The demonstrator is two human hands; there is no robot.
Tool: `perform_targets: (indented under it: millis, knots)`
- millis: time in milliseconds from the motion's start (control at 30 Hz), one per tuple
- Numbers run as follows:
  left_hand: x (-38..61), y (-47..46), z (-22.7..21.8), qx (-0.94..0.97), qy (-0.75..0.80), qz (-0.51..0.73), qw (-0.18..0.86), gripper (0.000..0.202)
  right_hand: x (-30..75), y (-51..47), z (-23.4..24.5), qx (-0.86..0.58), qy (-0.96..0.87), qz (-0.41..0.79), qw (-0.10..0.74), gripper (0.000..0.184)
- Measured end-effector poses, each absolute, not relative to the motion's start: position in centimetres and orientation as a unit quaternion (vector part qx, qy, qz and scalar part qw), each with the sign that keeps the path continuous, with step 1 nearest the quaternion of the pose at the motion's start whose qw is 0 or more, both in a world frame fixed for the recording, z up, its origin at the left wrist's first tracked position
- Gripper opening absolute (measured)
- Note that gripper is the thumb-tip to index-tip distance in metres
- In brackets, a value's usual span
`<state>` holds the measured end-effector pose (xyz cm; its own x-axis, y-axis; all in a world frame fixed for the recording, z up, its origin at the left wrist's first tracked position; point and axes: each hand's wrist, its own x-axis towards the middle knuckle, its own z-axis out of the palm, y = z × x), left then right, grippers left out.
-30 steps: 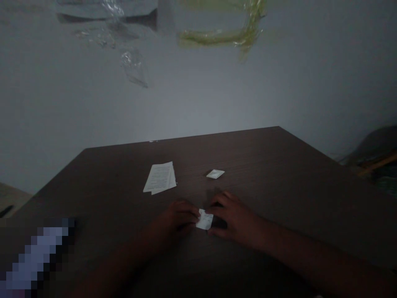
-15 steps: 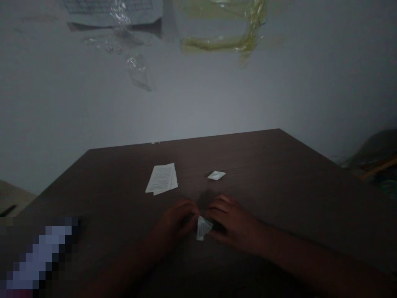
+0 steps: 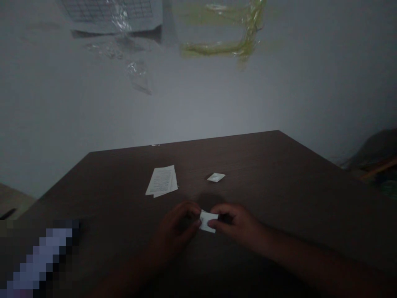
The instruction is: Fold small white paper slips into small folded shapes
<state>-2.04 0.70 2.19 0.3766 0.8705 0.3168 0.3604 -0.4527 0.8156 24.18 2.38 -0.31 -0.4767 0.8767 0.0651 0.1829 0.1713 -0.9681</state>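
A small folded piece of white paper [image 3: 208,221] is held between my two hands above the near part of the brown table [image 3: 248,155]. My left hand [image 3: 181,223] pinches its left edge between thumb and fingers. From the other side, my right hand [image 3: 234,221] grips it, thumb laid over the right part of its face. Beyond my hands, a small folded white paper diamond [image 3: 216,177] lies on the table. Farther left rest overlapping sheets of printed paper [image 3: 161,181].
Behind the table rises a pale wall [image 3: 217,99] with a gridded sheet [image 3: 108,10] and yellow tape [image 3: 217,49] on it. A pixelated, blurred-out patch [image 3: 40,256] covers the lower left. Dark, unclear items [image 3: 378,153] stand beyond the right edge.
The paper between my hands has turned from a pointed, fan-like shape with print showing to a flatter, nearly square one. My right thumb now lies on its face.
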Motion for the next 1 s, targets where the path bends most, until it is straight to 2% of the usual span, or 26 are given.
perform_targets:
  millis: [200, 300, 400, 567, 1000]
  knots:
    - [-1.2, 0.6, 2.2, 0.741, 0.412, 0.375, 0.375, 0.014, 24.0, 1.6, -0.2, -0.367, -0.696, 0.497, 0.365, 0.016]
    - [-1.1, 0.6, 2.4, 0.717, 0.434, 0.371, 0.399, 0.014, 24.0, 1.5, -0.1, -0.371, -0.727, 0.431, 0.385, 0.017]
    - [-1.1, 0.6, 2.3, 0.705, 0.449, 0.374, 0.403, 0.015, 24.2, 1.5, 0.2, -0.336, -0.767, 0.364, 0.407, 0.008]
    - [-1.1, 0.4, 1.9, 0.719, 0.429, 0.373, 0.400, 0.013, 24.2, 1.5, 0.7, -0.287, -0.793, 0.319, 0.433, 0.008]
    - [-1.4, 0.0, 2.0, 0.787, 0.375, 0.391, 0.294, 0.024, 24.3, 1.6, 0.9, -0.271, -0.802, 0.296, 0.443, 0.011]
